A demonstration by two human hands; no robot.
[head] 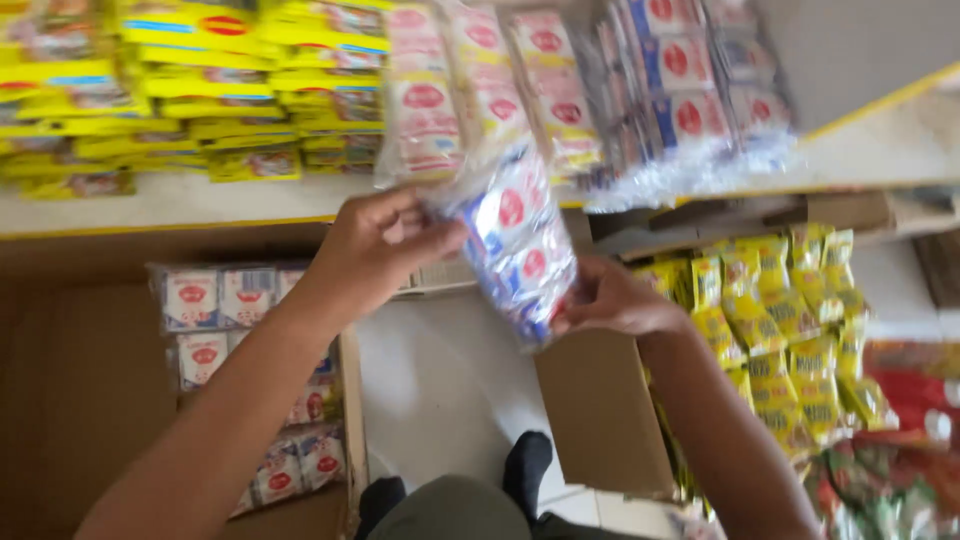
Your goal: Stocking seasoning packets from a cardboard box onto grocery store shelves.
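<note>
Shop shelf (200, 200) with a yellow edge runs across the top of the view, and it's pretty loaded already: flat yellow packs (200, 90) stacked from 9 to 11 o'clock, then clear-wrapped bundles of small red-and-white sachets (560, 90) standing from 12 to about 2 o'clock.

Both hands are on one more sachet bundle (520, 250), dead centre, tilted, just below the shelf lip. Left hand (375, 250) has its fingers closed on the loose plastic at the bundle's top end, around 11 o'clock of it. Right hand (610, 300) pinches the lower end at roughly 4 o'clock of it. It's blurry, so I can't tell exactly how the fingertips sit, but both are clamped on the wrap, not open.

Progress-wise, my read is well underway but not finished. The shelf row looks mostly filled, and this bundle is held in the air, not resting on the shelf yet. Down at 8 o'clock the open carton (345, 400) has several more of the same kind of bundles (230, 330) in it, so there's stock left. Second box (600, 410) at 5 o'clock, its inside out of sight, and yellow sachet strips (780, 330) hang at 3 to 4 o'clock, untouched.
</note>
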